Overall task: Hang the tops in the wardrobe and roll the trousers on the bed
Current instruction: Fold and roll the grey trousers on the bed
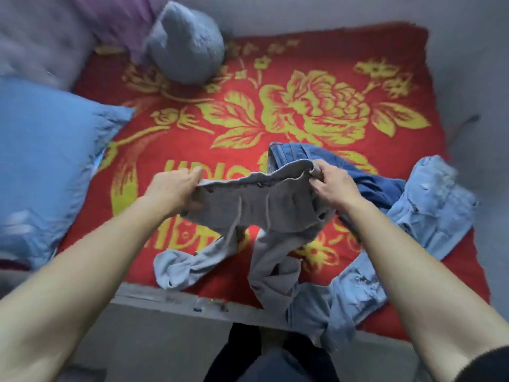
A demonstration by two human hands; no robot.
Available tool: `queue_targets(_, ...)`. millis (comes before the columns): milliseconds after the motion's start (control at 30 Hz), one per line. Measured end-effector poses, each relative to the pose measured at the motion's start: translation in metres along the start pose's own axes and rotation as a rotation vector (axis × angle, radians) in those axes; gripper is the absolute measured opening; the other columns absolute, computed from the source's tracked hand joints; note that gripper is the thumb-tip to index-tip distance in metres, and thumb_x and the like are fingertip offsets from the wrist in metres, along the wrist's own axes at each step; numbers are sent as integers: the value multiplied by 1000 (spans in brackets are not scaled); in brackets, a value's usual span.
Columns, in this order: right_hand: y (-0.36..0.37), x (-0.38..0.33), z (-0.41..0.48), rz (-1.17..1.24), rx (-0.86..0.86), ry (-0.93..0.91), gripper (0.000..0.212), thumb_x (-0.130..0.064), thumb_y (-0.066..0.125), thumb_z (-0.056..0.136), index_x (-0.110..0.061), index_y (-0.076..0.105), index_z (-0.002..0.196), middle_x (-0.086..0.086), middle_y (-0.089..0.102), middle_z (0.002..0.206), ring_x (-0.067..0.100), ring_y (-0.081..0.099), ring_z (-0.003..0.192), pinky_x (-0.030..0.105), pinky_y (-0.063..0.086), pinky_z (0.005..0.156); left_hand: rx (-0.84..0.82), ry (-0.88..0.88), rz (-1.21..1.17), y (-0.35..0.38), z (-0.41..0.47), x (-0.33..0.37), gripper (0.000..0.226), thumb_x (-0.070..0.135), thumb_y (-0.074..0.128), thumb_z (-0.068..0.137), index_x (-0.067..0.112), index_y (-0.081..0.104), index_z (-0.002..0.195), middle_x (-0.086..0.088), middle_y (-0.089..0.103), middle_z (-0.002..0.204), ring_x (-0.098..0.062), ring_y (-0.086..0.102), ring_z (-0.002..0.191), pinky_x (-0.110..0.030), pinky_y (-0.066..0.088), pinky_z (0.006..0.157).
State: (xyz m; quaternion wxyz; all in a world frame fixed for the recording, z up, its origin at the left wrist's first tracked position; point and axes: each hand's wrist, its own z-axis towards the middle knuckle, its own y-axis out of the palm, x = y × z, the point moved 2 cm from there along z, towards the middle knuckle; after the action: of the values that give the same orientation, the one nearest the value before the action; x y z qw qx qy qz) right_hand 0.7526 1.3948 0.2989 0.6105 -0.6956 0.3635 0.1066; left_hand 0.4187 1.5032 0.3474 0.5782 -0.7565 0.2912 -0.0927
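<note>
Grey sweatpants hang above the bed, stretched by the waistband between both hands. My left hand grips the waistband's left end and my right hand grips its right end. The grey legs trail down onto the red blanket near the bed's front edge. Dark blue jeans lie behind my right hand. Light blue ripped jeans sprawl at the right, one leg hanging over the edge.
A blue pillow lies at the left, a grey plush cushion at the back, and a purple pillow beside it. A grey padded headboard is at the far left. The bed's grey front edge is below.
</note>
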Motion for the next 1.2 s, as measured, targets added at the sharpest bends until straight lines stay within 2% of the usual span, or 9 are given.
queue_targets(167, -86, -119, -2, -129, 142, -237, 15, -29, 51, 92, -23, 52, 106, 12, 65, 106, 35, 61, 100, 38, 41, 71, 353, -174, 116, -123, -38, -79, 26, 18, 56, 90, 14, 43, 113, -13, 68, 96, -38, 68, 85, -37, 41, 59)
queue_targets(333, -142, -224, -34, -255, 337, -313, 20, -28, 53, 86, -24, 56, 104, 13, 67, 107, 36, 62, 102, 38, 41, 73, 610, -159, 228, -206, -81, -150, 10, 7, 50, 93, 5, 57, 100, -16, 60, 99, -36, 60, 95, -36, 37, 57)
queue_targets(467, -162, -299, -69, -351, 430, -321, 11, -25, 55, 83, -22, 58, 93, 7, 65, 101, 33, 60, 95, 34, 36, 71, 710, -100, 327, -241, -122, -208, 12, -1, 51, 87, 3, 55, 97, -14, 63, 92, -35, 60, 91, -36, 37, 57)
queue_targets(600, -163, -372, -97, -490, 476, -293, 9, -29, 54, 83, -25, 57, 89, 6, 64, 99, 29, 56, 89, 34, 35, 71, 758, -80, 370, -249, -151, -267, 26, 1, 46, 88, 2, 44, 114, -14, 65, 83, -31, 57, 73, -33, 33, 52)
queue_targets(800, -148, -436, -130, -472, 435, -237, 20, -35, 50, 87, -19, 59, 81, 6, 63, 89, 28, 58, 84, 36, 49, 71, 774, -19, 375, -259, -169, -314, 19, 4, 42, 90, 8, 33, 106, -9, 66, 82, -32, 65, 72, -33, 34, 52)
queue_targets(933, -158, -454, -136, -392, 394, -179, 26, -47, 56, 82, -24, 64, 73, -7, 62, 82, 21, 60, 82, 34, 50, 70, 771, -32, 202, -266, -166, -336, 19, 12, 46, 92, 19, 29, 92, 0, 55, 76, -27, 52, 64, -33, 34, 55)
queue_targets(1067, -169, -462, -123, -366, 336, -157, 23, -54, 61, 81, -34, 72, 85, -14, 65, 89, 11, 58, 85, 32, 47, 69, 641, -59, -111, -282, -150, -354, 17, 47, 58, 91, 32, 52, 85, 1, 60, 82, -26, 53, 75, -34, 38, 63)
queue_targets(1133, -173, -463, -110, -408, 366, -157, 27, -59, 59, 83, -38, 73, 94, -14, 66, 92, 14, 59, 88, 33, 48, 70, 554, -30, -457, -286, -133, -362, 16, 45, 70, 85, 29, 69, 89, 1, 66, 83, -25, 60, 81, -33, 48, 68)
queue_targets(1200, -176, -464, -89, -496, 418, -159, 26, -62, 59, 83, -43, 71, 97, -14, 65, 93, 16, 58, 90, 34, 50, 72, 494, -11, -792, -283, -108, -363, 9, 29, 75, 85, 20, 73, 85, -1, 69, 76, -25, 65, 75, -35, 56, 68)
